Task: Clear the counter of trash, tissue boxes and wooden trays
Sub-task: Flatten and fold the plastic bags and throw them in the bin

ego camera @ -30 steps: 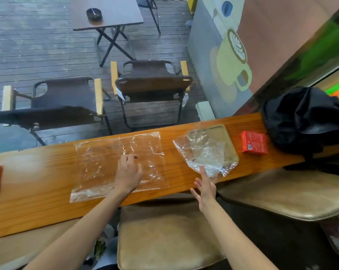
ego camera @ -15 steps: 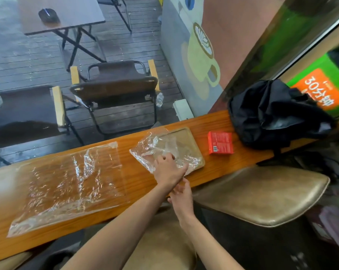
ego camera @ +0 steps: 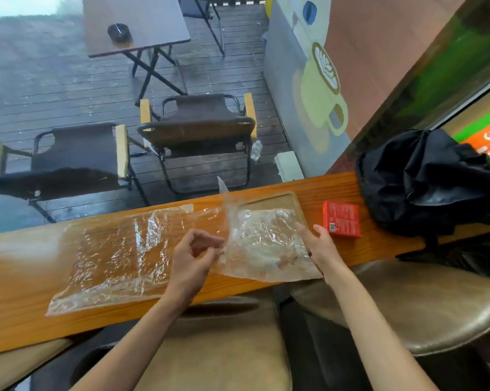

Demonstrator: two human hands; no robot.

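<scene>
Two clear plastic sheets were on the counter [ego camera: 317, 190]. The big sheet [ego camera: 119, 252] lay flat and crinkled on the left part, reaching almost to the near edge. The small sheet [ego camera: 262, 246] sat just right of it, draped over the one wooden tray [ego camera: 283, 200], with its left edge lifted up off the wood and its near corner hanging past the counter edge. Only the tray's far rim and right side showed, the rest was under plastic. The left hand [ego camera: 194, 256] was half curled, thumb and fingertips pinching at the small sheet's left edge, though how firm the grip was I couldn't tell. The right hand [ego camera: 321, 245] was loose and spread, fingers resting against the sheet's right side by the tray, not gripping anything. Just right of that hand was one red box [ego camera: 342, 218], flat on the counter and apart from the tray. Further right a black bag [ego camera: 427, 179] slumped at the counter's end. Under the counter were two tan cushioned stools [ego camera: 424, 306]. Beyond it, on the deck, two folding chairs [ego camera: 198, 131] and one folding table [ego camera: 136, 24] with a dark round thing on it.
</scene>
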